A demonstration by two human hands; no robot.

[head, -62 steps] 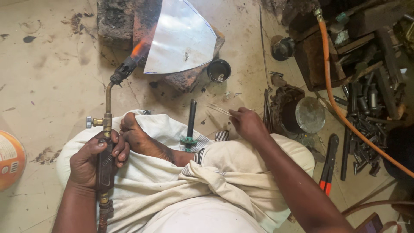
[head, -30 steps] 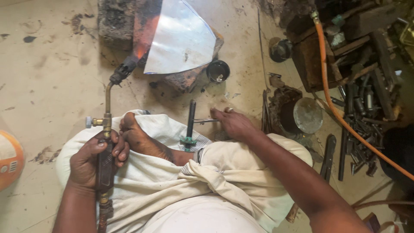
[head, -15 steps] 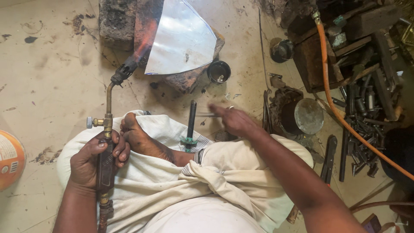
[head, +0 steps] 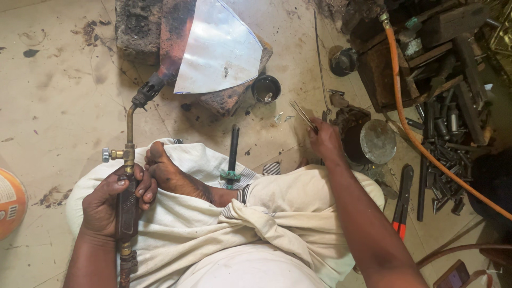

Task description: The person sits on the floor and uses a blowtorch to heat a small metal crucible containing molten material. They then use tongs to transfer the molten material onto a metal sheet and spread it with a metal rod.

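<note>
My left hand is wrapped tight round the torch handle over my left knee, nozzle pointing at the bricks. A black rod stands between my feet. My right hand pinches thin metal rods, just beside the tin can.

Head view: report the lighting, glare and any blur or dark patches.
Head view: soft, even light with faint shadows; the bent metal sheet reflects a pale sheen without blowing out; the left hand on the torch is sharp, the right hand with thin rods only slightly soft; the tool pile at the right sinks into shade.
</note>
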